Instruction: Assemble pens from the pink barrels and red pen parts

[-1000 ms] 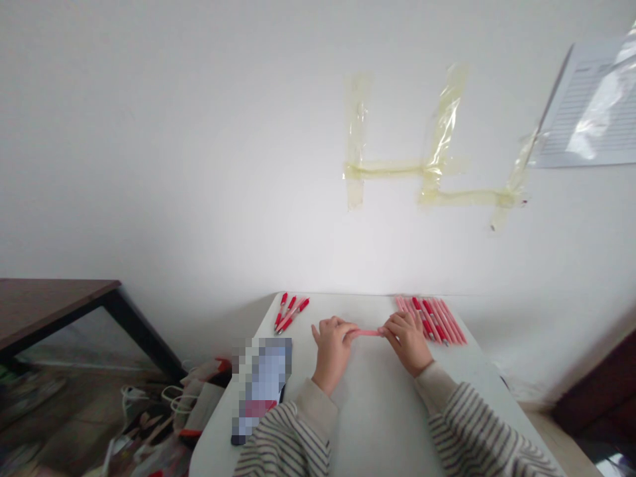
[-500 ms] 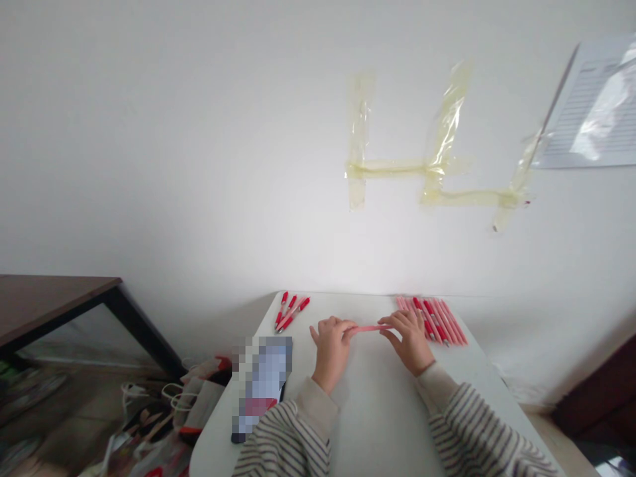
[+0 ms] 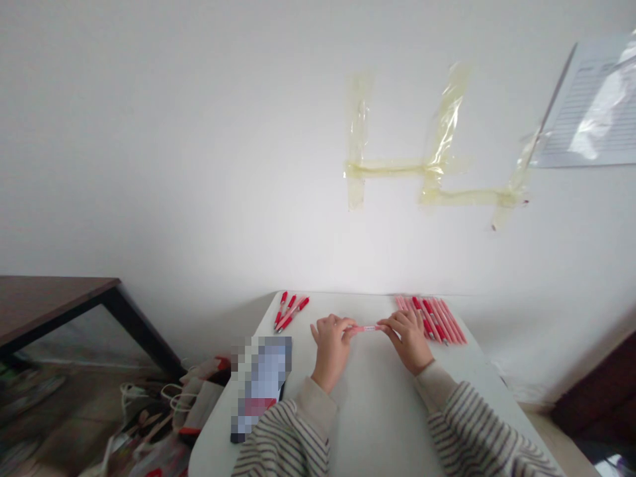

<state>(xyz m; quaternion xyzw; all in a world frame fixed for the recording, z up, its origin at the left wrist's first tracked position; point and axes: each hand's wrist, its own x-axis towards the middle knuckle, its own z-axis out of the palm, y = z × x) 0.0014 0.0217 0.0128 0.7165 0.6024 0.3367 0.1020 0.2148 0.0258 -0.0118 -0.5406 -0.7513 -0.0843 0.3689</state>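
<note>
From the head view, the left hand [image 3: 332,348] and right hand [image 3: 408,339] each pinch one end of a pink pen [image 3: 366,328], level over the white table [image 3: 382,417]; a pale marking now shows mid-barrel, where half a second ago it looked plain pink; the right thumb, then dropped away, has closed in; the pen row [image 3: 450,322] is unchanged.

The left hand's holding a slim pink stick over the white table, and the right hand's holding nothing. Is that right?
Not quite: the right hand isn't empty. The head view shows it pinching one end of the slim pink stick; the left hand holds the other, over the white table.
</note>
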